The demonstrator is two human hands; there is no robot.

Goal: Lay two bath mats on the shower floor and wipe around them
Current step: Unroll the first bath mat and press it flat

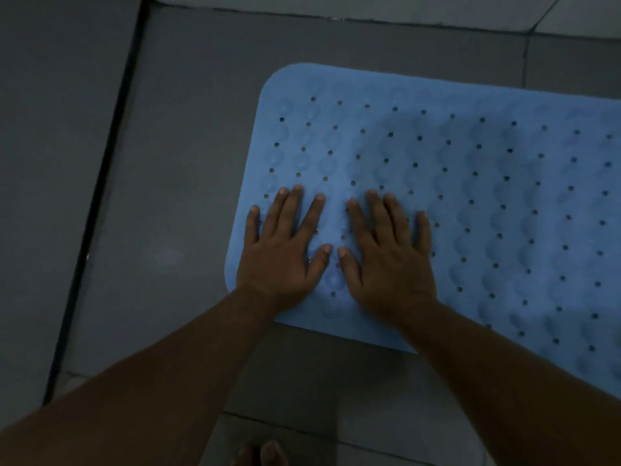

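Bath mat, pale blue perforated rubber [470,196], lies flat on the dark grey tiled shower floor [188,163]. The left hand [282,250] and right hand [386,257] press on its near-left corner, fingers straight and spread, thumbs nearly touching. One mat seems laid; a second mat and the wiping look undone. The mat's right end is cut off, and dim light hides any wetness.
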